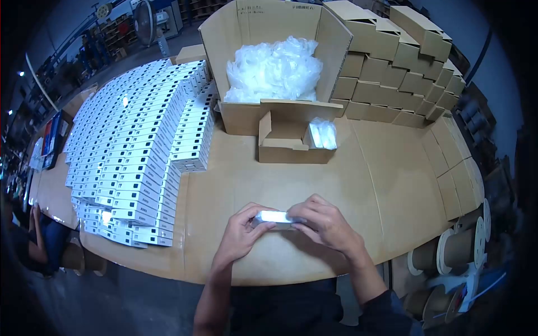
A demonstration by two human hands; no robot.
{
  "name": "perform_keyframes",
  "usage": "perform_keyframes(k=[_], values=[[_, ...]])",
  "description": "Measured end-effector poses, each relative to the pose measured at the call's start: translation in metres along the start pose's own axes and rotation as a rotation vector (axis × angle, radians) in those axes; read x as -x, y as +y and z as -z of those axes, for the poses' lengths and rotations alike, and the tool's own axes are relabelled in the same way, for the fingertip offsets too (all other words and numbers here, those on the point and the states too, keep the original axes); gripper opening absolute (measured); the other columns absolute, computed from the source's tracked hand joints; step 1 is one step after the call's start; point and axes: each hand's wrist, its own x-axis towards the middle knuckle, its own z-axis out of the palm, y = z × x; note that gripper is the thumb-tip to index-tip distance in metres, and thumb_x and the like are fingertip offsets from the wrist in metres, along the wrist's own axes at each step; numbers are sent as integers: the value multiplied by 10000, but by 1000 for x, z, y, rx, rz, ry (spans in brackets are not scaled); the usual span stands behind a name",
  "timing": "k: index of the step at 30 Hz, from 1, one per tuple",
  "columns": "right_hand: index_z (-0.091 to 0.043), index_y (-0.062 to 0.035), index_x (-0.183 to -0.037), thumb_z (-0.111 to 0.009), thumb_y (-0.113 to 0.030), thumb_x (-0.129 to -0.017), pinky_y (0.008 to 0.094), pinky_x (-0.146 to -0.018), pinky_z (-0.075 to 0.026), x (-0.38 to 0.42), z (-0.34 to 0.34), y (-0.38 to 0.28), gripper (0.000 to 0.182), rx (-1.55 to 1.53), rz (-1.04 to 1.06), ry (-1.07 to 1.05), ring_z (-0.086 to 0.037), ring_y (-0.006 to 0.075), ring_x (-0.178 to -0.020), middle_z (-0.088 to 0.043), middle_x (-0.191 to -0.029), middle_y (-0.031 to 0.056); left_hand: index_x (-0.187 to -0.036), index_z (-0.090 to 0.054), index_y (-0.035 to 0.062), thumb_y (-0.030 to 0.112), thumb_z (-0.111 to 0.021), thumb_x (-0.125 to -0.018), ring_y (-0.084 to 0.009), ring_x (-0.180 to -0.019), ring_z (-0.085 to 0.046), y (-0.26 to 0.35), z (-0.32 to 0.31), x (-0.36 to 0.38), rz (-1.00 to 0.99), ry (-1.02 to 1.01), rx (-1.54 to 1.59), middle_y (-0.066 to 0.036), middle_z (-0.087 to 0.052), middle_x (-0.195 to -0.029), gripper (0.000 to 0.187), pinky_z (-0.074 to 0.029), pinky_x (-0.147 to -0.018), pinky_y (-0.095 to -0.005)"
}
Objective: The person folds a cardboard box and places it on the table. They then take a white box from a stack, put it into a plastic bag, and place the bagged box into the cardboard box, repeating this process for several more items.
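A small white box (pixel 273 217) is held level above the near middle of the table, between both hands. My left hand (pixel 240 234) closes on its left end, thumb along the near side. At the right end, the fingers of my right hand (pixel 325 223) are pinched on the box and cover that end. Beyond the hands stands an open cardboard carton (pixel 294 155), with several clear-wrapped white packs (pixel 323 134) upright at its right side. To the left, many similar white boxes (pixel 137 168) are stacked in tall rows.
Behind the carton, a large open cardboard box (pixel 210 33) holds a heap of clear plastic bags (pixel 274 70). Closed brown cartons (pixel 386 84) are piled at the back right. Cable spools (pixel 462 246) stand off the table's right edge. Another person's arm (pixel 38 232) shows at far left.
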Motion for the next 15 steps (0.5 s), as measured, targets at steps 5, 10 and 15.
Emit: perform_keyframes(k=[5, 10, 15], values=[[-693, -53, -1038, -788, -40, -824, 379, -680, -578, -16, 17, 7, 235, 28, 43, -63, -681, 285, -766, -668, -937, 101, -1303, -598, -21, 37, -695, -966, -166, -1130, -616, -5, 7, -24, -123, -67, -27, -102, -584, -1283, 356, -534, -957, -299], [-674, -20, -976, -762, 19, -855, 324, -621, -602, -36, 38, 20, 155, 13, -107, 294, -709, 228, -756, -639, -882, 102, -1570, -363, 129, 153, -717, -955, -313, -1329, -538, 25, 12, -53, -161, 189, -435, -173, -480, -1462, 710, -468, -1080, -423], [-650, 10, -969, -754, 60, -863, 290, -609, -603, -62, 33, 58, 157, 169, -135, 652, -679, 188, -725, -608, -861, 100, -1604, -337, 163, 222, -736, -925, -347, -1189, -588, -1, 25, -91, -291, 182, -991, -176, -563, -1338, 790, -485, -1017, -465]])
